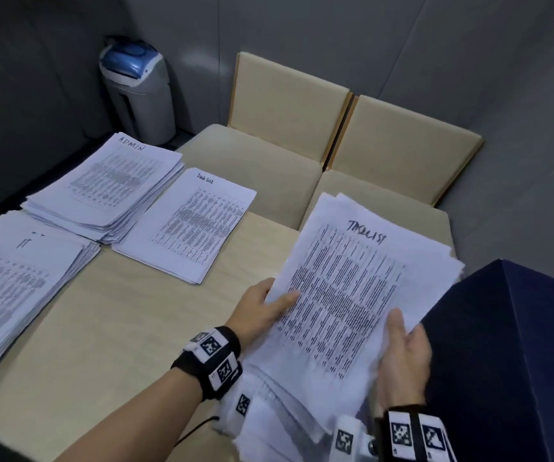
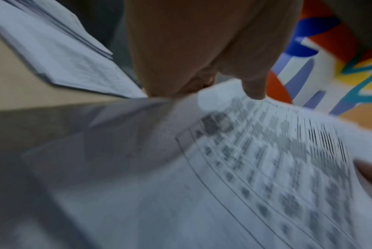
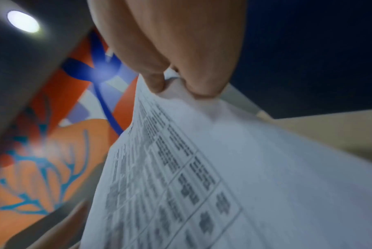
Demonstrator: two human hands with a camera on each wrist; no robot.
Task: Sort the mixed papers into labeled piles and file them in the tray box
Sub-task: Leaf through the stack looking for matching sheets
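Note:
A thick stack of printed sheets (image 1: 345,288), headed "Task list" by hand on top, is held tilted above the table's right side. My left hand (image 1: 262,308) grips its left edge, thumb on the top sheet. My right hand (image 1: 402,355) grips its near right edge, thumb on top (image 3: 157,84). In the left wrist view my thumb (image 2: 255,87) presses the printed sheet (image 2: 266,168). Three sorted piles lie on the table: an "ADMIN" pile (image 1: 109,188), a thin "Task list" pile (image 1: 189,225), and a pile marked "IT" (image 1: 15,281) at the left.
The beige table (image 1: 119,328) has bare room at its middle and front. A dark blue box (image 1: 519,361) stands at the right. Two beige chairs (image 1: 289,105) sit behind the table, and a grey bin with a blue lid (image 1: 139,91) stands in the far corner.

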